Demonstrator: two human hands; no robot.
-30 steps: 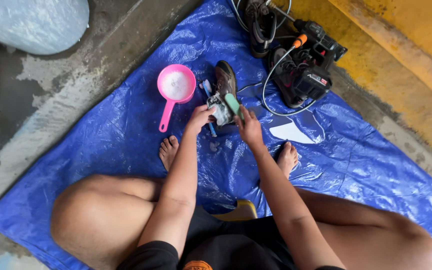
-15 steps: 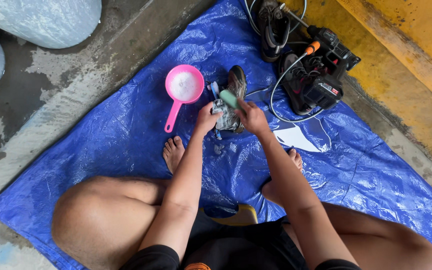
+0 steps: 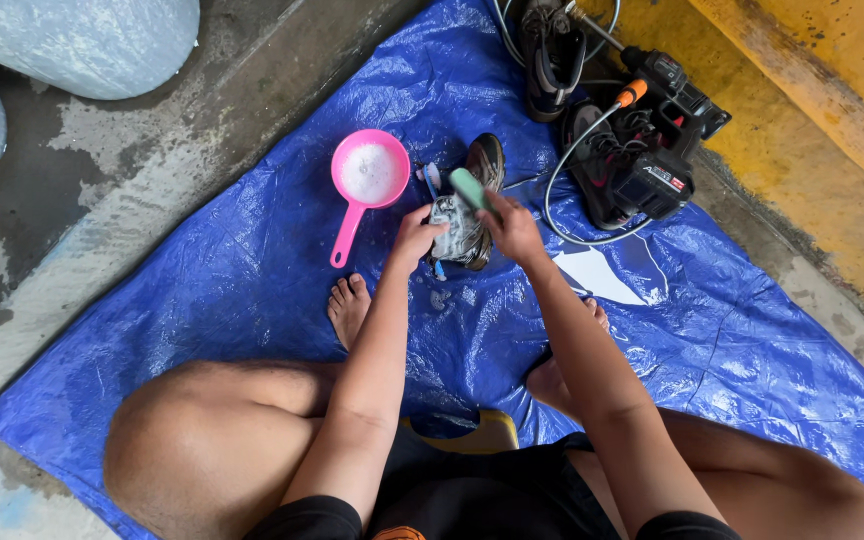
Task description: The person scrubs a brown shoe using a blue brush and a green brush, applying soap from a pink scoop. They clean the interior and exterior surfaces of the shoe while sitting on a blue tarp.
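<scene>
Left hand (image 3: 414, 238) grips the soapy shoe (image 3: 464, 215) near the tarp (image 3: 252, 280) centre; right hand (image 3: 512, 228) grasps a green brush (image 3: 470, 187) on it. Shoe's long axis points away. Bare tarp lies left; ladle (image 3: 367, 175) beyond.

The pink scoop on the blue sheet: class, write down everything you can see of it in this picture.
The pink scoop is a round, shallow bowl with one long straight handle, and looks like plastic. It stands upright on the blue sheet, handle pointing down-left toward the person's bare foot. White foamy liquid fills the bowl. No hand touches it; the left hand is just to its right, holding a soapy shoe.
</scene>
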